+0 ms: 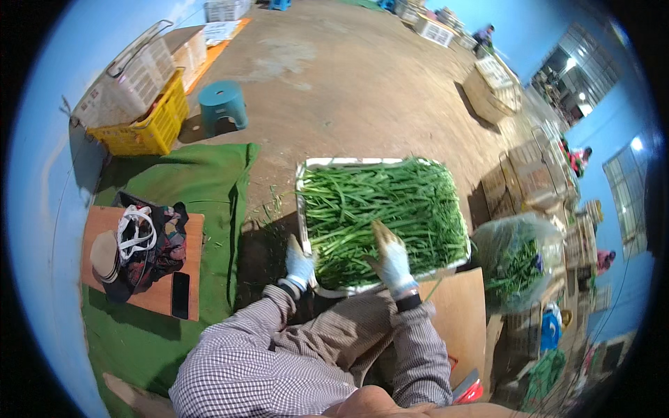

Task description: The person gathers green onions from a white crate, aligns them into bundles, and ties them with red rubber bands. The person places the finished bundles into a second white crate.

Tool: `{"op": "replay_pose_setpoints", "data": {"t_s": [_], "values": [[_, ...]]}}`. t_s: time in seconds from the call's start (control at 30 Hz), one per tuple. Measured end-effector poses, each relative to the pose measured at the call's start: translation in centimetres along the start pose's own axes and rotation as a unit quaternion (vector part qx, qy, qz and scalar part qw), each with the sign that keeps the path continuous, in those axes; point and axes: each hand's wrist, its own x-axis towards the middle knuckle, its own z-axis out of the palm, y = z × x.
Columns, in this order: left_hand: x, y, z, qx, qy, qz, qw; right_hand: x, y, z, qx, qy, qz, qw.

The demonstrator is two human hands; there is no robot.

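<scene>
A white plastic crate (302, 214) full of long green leafy stalks (376, 209) lies before me; the stalks run mostly crosswise in it. My left hand (299, 264), in a light glove with a yellowish fingertip area, is at the crate's near left corner; whether it grips the rim is unclear. Over the near part of the stalks is my right hand (392, 256), gloved alike, its fingers extended and its thumb apart, holding nothing that I can see. A wooden board (460, 318) lies right of my right forearm, with a red-handled tool (469, 393) at its near end.
A low table (196, 245) at left bears a cap, a bag and a phone. Beyond it stand a yellow crate (151, 133) and a teal stool (222, 102). Greens in a clear plastic bag (517, 261) and stacked crates (533, 167) line the right. Other people sit farther off.
</scene>
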Motion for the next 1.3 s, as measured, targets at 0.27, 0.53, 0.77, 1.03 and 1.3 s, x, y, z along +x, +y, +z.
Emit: {"op": "replay_pose_setpoints", "data": {"t_s": [0.27,0.53,0.77,1.03,1.3], "values": [[-0.6,1.5,0.7,-0.757,0.019,-0.296,0.582,17.5,-1.0,10.1,-0.260,-0.264,-0.111,0.922],[-0.5,-0.5,1.6,-0.135,0.005,-0.034,0.990,14.8,-1.2,11.2,-0.293,-0.224,-0.149,0.918],[-0.5,1.2,0.7,-0.310,-0.019,-0.075,0.948,17.7,-2.3,8.7,-0.202,-0.230,-0.099,0.947],[-1.0,3.5,-1.2,-0.195,-0.058,-0.136,0.970,25.5,1.4,14.0,-0.036,-0.251,-0.091,0.963],[-0.3,1.5,-0.5,-0.068,0.011,0.032,0.997,20.4,-0.8,12.9,-0.154,-0.181,-0.170,0.956]]}}
